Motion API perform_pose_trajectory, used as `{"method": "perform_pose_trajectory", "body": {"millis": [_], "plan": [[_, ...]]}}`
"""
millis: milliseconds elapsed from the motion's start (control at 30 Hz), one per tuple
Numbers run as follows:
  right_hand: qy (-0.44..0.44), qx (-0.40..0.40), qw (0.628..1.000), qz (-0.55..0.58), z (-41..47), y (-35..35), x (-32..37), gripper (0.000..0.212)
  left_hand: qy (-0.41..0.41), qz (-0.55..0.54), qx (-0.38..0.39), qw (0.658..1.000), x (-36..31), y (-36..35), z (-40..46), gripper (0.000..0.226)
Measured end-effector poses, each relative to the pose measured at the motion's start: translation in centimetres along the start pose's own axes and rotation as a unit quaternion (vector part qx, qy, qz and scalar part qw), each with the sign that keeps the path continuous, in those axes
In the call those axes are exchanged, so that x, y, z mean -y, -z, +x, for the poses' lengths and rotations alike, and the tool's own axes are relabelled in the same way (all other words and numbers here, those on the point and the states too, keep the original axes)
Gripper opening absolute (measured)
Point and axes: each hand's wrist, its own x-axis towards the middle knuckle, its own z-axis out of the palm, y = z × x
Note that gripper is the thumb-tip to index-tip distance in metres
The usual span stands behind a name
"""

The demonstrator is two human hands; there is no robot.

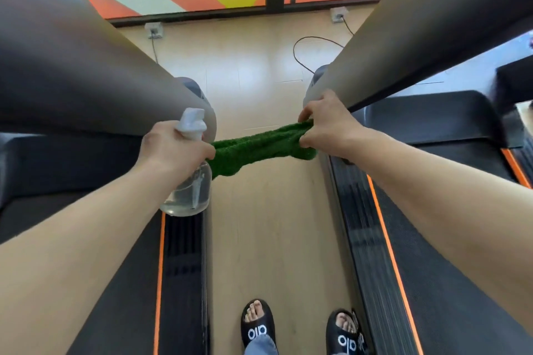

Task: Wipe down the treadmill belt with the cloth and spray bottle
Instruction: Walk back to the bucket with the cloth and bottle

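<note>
Head view, green cloth stretched between both hands' fingers, seemingly taut

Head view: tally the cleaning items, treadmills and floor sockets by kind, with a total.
Green terry cloth: 1
Clear plastic spray bottle: 1
Black treadmills with orange stripes: 2
Grey floor sockets: 2
Total: 6

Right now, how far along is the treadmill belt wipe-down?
Barely started. The left hand grips the spray bottle and pinches one end of the green cloth; the right hand holds the other end, stretched in the air over the floor. Nothing touches either treadmill belt, so spraying and wiping remain.
</note>
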Motion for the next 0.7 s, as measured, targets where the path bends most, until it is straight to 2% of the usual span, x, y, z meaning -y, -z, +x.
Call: {"method": "perform_pose_trajectory", "body": {"millis": [67, 100, 200, 367, 467, 500, 567, 600, 667, 700], "plan": [[0.038, -0.015, 0.994, -0.097, 0.1, 1.5, 0.5, 0.02, -0.005, 0.025, -0.006, 1.0, -0.7, 0.0, 0.7, 0.022], [0.038, -0.011, 0.991, -0.127, 0.3, 2.2, 0.7, 0.02, -0.006, 0.042, -0.01, 0.999, -1.1, 0.1, 1.2, 0.021], [-0.018, 0.043, 0.99, -0.134, 1.3, 4.5, 1.1, 0.024, -0.006, 0.087, -0.002, 0.996, -2.5, 0.3, 2.6, 0.02], [-0.087, 0.072, 0.994, 0.006, 4.2, 7.9, 1.6, 0.032, -0.013, 0.089, 0.031, 0.995, -6.3, 0.8, 5.1, 0.021], [-0.119, 0.075, 0.987, 0.072, 6.3, 9.1, 2.3, 0.03, 0.005, 0.068, 0.054, 0.996, -9.1, 0.8, 6.9, 0.032], [-0.134, 0.075, 0.983, 0.104, 7.3, 9.4, 2.5, 0.026, 0.026, 0.023, 0.077, 0.996, -10.2, 0.8, 8.0, 0.04], [-0.189, 0.061, 0.959, 0.2, 9.4, 9.5, 3.1, 0.021, 0.101, -0.114, 0.138, 0.979, -12.2, 0.8, 9.5, 0.062], [-0.221, 0.049, 0.937, 0.266, 10.3, 9.3, 3.3, 0.022, 0.131, -0.167, 0.167, 0.963, -12.9, 0.7, 10.2, 0.061], [-0.269, 0.035, 0.884, 0.381, 12.6, 9.0, 4.1, 0.02, 0.162, -0.218, 0.205, 0.94, -15.2, 0.6, 12.3, 0.04], [-0.27, 0.042, 0.874, 0.401, 13.5, 8.7, 4.6, 0.016, 0.168, -0.235, 0.225, 0.931, -16.1, 0.6, 12.8, 0.035]]}}
